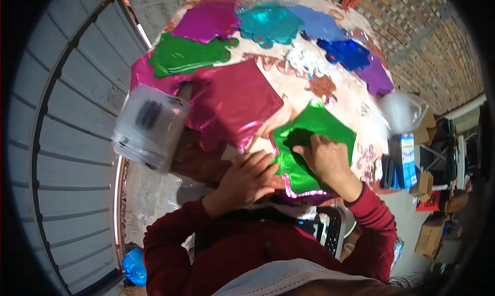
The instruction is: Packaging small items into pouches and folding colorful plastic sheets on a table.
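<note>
A flat green foil balloon (314, 121), star-like in outline, lies at the table's near edge, with pink foil showing along its lower border. My left hand (247, 178) rests flat at its left edge, fingers stretched out. Over the middle of the green foil is my right hand (330, 159), its fingers curled and the thumb pointing left; whatever they pinch, if anything, is hidden. A dark shadow falls on the foil beside the thumb. Left of it, a stack of dark pink foil balloons (234, 102) reaches close to my left fingertips.
Behind lie green (188, 54), magenta (209, 20), teal (270, 23), blue (344, 53) and purple foil balloons (375, 75), and a white tangle (307, 60). A clear plastic box (149, 125) stands at the left edge, a clear bag (405, 113) at the right.
</note>
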A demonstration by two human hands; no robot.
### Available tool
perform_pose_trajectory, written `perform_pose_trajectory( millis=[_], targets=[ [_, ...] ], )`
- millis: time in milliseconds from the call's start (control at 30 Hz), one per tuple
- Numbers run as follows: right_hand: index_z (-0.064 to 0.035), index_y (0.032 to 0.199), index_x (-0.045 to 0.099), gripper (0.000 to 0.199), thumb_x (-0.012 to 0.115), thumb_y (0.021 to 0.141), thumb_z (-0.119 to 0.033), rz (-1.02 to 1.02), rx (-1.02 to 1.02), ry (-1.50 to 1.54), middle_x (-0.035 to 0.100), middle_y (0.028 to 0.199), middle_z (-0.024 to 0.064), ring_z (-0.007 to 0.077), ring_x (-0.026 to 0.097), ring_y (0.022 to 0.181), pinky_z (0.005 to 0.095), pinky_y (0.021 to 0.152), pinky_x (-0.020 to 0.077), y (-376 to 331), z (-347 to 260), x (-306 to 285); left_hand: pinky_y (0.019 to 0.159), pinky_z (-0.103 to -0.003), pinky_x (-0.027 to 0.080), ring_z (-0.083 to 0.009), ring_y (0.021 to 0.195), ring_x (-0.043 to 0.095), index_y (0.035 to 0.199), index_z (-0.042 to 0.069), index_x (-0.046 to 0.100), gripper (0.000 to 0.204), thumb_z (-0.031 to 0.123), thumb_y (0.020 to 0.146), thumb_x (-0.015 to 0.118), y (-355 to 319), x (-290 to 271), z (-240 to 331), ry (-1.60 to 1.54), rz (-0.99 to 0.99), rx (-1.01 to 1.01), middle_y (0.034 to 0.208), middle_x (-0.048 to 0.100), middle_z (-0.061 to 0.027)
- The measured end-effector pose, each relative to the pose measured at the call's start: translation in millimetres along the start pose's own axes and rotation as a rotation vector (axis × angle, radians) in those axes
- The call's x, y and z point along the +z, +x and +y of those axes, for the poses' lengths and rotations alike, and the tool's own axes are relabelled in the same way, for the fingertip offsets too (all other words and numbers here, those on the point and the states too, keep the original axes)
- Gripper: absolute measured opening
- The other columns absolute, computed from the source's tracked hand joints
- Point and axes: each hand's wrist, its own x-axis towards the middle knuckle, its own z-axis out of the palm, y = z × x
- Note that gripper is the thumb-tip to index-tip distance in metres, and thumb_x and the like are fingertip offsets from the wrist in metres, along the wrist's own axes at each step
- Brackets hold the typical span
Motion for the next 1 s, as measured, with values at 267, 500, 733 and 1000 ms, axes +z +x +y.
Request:
perform_pose_trajectory(
  millis=[267, 500, 733, 1000],
  targets=[
    [-0.0008, 0.106, 0.061, 0.035, 0.064, 0.084, -0.028, 0.2, -0.305, 0.49, 0.062, 0.094, 0.0221, 0.0391, 0.06, 0.087, 0.0445, 0.075, 0.0471, 279.9, -21.2, 16.7, 0.102, -0.044, 0.032, -0.032, 0.123, 0.042, 0.126, 0.003, 0.048, 0.061, 0.035, 0.077, 0.067, -4.8, -11.1, 2.8, -0.088, -0.053, -0.008, 0.133, 0.044, -0.0179],
    [-0.0034, 0.101, 0.064, 0.039, 0.071, 0.078, -0.034, 0.362, -0.041, 0.38, 0.064, 0.098, 0.0187, 0.0337, 0.061, 0.096, 0.0431, 0.081, 0.0475, 387.2, -80.4, 93.3, 0.099, -0.044, 0.039, -0.0339, 0.12, 0.047, 0.119, 0.001, 0.053, 0.048, 0.028, 0.081, 0.063, 0.2, -78.1, -12.2, -0.121, -0.072, 0.074, 0.129, 0.047, -0.0198],
    [-0.007, 0.096, 0.068, 0.031, 0.066, 0.081, -0.034, -0.002, 0.079, 0.735, 0.066, 0.096, 0.0167, 0.0338, 0.062, 0.094, 0.0429, 0.082, 0.0488, 408.9, -58.4, 90.9, 0.09, -0.041, 0.046, -0.0336, 0.106, 0.056, 0.103, 0.001, 0.061, 0.03, 0.018, 0.079, 0.066, 81.3, -138.3, -160.0, 0.166, 0.093, -0.09, 0.111, 0.059, -0.0167],
    [-0.0068, 0.09, 0.07, 0.027, 0.057, 0.082, -0.029, 0.049, -0.145, 0.589, 0.066, 0.097, 0.0171, 0.034, 0.063, 0.093, 0.0408, 0.082, 0.049, 430.5, -56.6, 98.3, 0.088, -0.042, 0.046, -0.0336, 0.1, 0.059, 0.101, 0.001, 0.062, 0.028, 0.019, 0.08, 0.064, 138.7, -112.9, -308.4, 0.428, 0.421, 0.028, 0.102, 0.062, -0.0191]
  ],
)
